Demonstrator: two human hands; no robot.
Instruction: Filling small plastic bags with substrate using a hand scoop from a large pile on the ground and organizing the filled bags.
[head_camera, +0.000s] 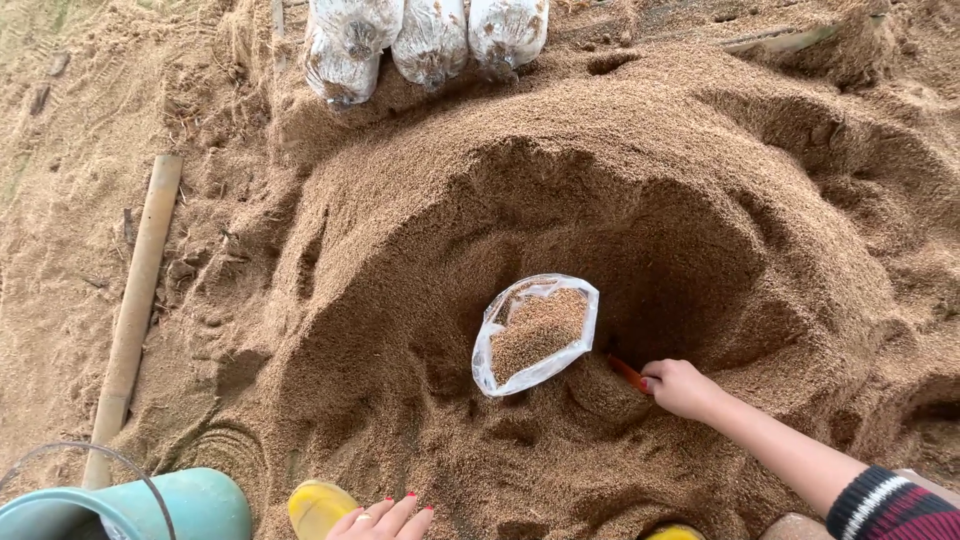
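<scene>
Scoop (628, 373) in right hand (680, 387) fingers; bag (536, 333) just left, apart

Right hand (680, 387) reaches forward, fingers curled; left hand (385, 518) rests open, low

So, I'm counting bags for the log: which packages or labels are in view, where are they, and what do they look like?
Clear plastic bag, open and part filled with brown sawdust: stands in the hollow of the sawdust heap, just left of the right hand.
Three clear plastic bags packed with brown and white filling: side by side at the top edge, behind the heap; rounded, cylinder-like.
No labels, signs or screens visible.
</scene>
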